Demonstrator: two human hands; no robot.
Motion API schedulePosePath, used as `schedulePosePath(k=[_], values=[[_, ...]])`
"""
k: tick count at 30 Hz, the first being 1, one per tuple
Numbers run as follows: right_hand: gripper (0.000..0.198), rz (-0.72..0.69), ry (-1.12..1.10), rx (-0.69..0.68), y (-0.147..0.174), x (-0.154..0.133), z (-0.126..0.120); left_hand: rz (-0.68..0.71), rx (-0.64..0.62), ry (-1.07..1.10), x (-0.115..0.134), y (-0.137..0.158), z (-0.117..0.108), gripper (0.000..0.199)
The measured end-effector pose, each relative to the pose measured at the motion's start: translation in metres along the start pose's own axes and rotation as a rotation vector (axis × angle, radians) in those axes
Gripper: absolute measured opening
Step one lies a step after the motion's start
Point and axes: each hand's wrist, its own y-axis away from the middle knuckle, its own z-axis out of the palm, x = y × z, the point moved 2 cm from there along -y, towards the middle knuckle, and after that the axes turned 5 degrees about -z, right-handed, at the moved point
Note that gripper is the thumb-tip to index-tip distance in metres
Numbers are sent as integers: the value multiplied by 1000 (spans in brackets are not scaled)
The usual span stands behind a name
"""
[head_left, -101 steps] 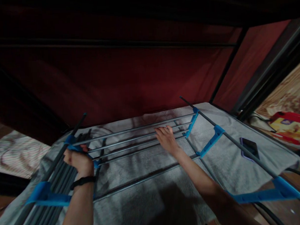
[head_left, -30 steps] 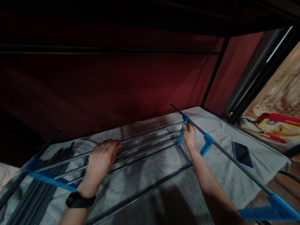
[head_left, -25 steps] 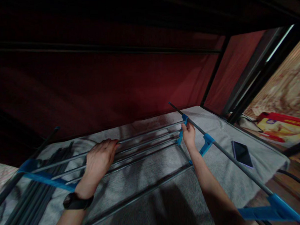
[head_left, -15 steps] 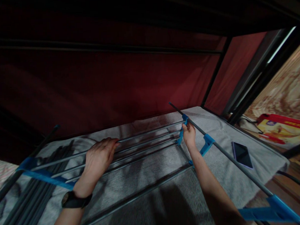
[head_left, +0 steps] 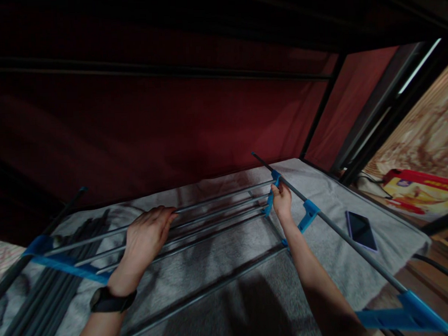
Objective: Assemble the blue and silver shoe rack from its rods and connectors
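A rack frame of grey metal tubes and blue plastic brackets spans the bed-like surface before me. My left hand (head_left: 149,235), a dark watch (head_left: 113,299) on its wrist, lies across the parallel tubes with its fingers curled over the far metal tube (head_left: 218,197). At the tubes' right end, my right hand (head_left: 282,200) grips a blue bracket (head_left: 270,200), thumb up; its other fingers are partly hidden. That bracket sits on a slanting side pole (head_left: 346,237) carrying more blue brackets. On the left, another blue bracket (head_left: 65,264) joins the tubes to a second side pole.
Several loose grey tubes (head_left: 44,309) lie at the left on a grey blanket (head_left: 220,260). A phone (head_left: 361,230) rests right of the side pole. Dark red cloth (head_left: 170,126) hangs behind, with black frame bars. A red and yellow box (head_left: 425,194) stands at far right.
Very little differs. My left hand and the left end of the rack have shifted slightly left; my right hand keeps its grip on the bracket.
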Motion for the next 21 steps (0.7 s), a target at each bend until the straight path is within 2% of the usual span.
schedulePosePath(k=[21], values=[[45,27,-23,20,0,7,1,-28,-10,19,-1,-2,0,46]])
